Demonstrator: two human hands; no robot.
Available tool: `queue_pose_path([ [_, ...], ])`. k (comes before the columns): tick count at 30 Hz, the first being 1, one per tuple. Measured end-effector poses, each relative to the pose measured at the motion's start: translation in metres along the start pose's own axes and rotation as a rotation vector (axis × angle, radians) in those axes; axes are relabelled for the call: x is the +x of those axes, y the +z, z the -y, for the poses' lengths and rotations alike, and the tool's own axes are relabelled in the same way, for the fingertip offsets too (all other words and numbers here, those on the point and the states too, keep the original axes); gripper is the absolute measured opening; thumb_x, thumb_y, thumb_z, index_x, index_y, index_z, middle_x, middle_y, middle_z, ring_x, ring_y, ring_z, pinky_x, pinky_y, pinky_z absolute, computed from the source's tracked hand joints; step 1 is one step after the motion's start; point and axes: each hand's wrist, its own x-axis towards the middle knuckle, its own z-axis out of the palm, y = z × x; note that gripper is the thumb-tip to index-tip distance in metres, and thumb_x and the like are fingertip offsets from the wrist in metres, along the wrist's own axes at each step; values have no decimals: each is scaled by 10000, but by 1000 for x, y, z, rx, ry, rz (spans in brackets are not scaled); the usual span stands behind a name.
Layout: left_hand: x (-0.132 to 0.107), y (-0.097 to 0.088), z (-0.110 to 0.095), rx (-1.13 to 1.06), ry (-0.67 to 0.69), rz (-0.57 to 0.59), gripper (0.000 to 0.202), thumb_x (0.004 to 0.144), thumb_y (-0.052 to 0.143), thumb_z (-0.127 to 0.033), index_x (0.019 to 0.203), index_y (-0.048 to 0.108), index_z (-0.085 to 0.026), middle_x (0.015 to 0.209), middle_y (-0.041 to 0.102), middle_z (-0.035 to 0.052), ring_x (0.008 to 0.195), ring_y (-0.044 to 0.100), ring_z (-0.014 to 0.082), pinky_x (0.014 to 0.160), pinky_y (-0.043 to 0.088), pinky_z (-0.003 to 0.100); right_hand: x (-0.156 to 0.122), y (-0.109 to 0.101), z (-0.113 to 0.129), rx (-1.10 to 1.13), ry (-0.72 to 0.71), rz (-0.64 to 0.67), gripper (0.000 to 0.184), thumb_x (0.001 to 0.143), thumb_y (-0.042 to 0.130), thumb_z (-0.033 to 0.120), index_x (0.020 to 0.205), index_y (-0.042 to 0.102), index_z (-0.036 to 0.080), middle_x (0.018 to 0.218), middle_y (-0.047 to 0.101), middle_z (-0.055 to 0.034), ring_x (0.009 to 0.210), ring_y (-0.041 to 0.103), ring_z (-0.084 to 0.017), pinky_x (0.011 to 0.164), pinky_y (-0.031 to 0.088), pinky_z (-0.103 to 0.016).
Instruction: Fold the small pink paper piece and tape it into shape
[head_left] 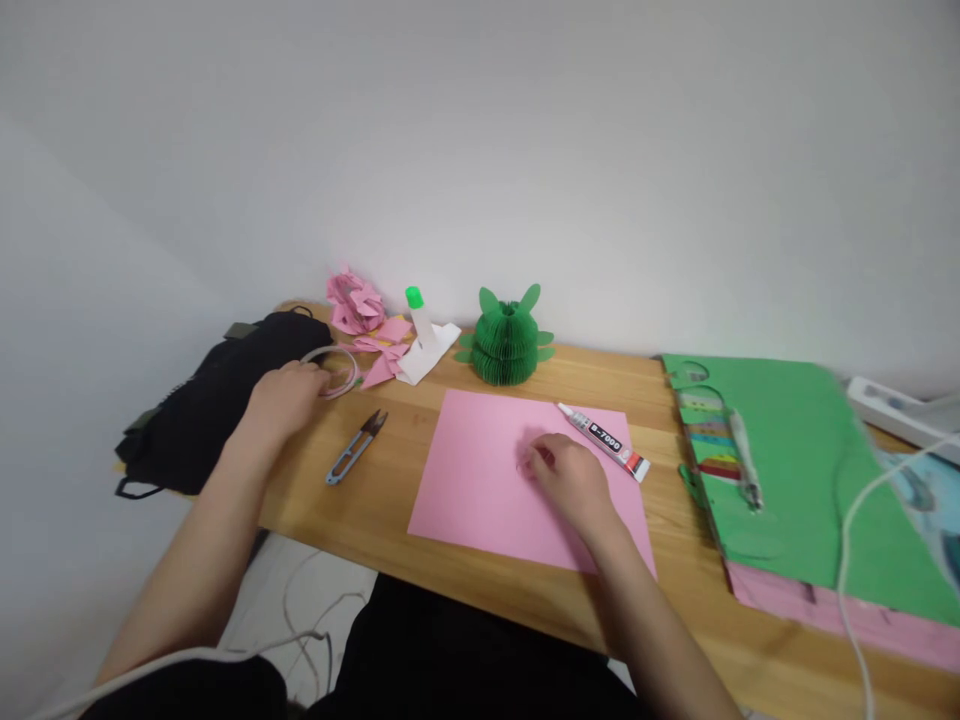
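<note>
My left hand point(289, 395) is at the near left edge of a roll of tape point(349, 382), its fingers curled round the rim. My right hand point(574, 480) hovers over or rests on a pink sheet of paper point(472, 480), thumb and fingers pinched together; whatever is between them is too small to make out. A glue tube point(604, 438) marked B-7000 lies across the sheet's upper right corner. Thread snips point(352, 455) lie on the wood between my left hand and the sheet. Behind the sheet stands a green honeycomb paper figure point(506, 345) with leaf-shaped ears.
A black bag point(232, 390) lies at the left. Crumpled pink paper scraps point(356, 303) and a green-capped glue stick point(422, 325) on white paper are by the wall. Green sheets point(795, 450), a power strip point(892, 405) and a white cable point(847, 540) occupy the right.
</note>
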Motion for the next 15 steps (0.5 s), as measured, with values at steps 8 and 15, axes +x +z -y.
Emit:
queue_pose_path([
  [8, -19, -13, 3, 121, -123, -34, 217, 979, 458, -258, 1007, 622, -120, 1095, 648, 108, 1046, 622, 251, 851, 515, 414, 2, 0, -1, -3, 14, -3, 218, 944, 566, 344, 937, 645, 141, 966, 675, -39, 880, 646, -156, 821, 539, -368],
  [15, -34, 0, 8, -67, -191, -126, 295, 993, 318, -315, 1159, 479, -132, 996, 711, 109, 913, 677, 223, 767, 474, 281, 2, 1, -3, 31, -12, -21, 223, 944, 564, 348, 915, 645, 143, 924, 673, -29, 848, 642, -149, 814, 534, -364],
])
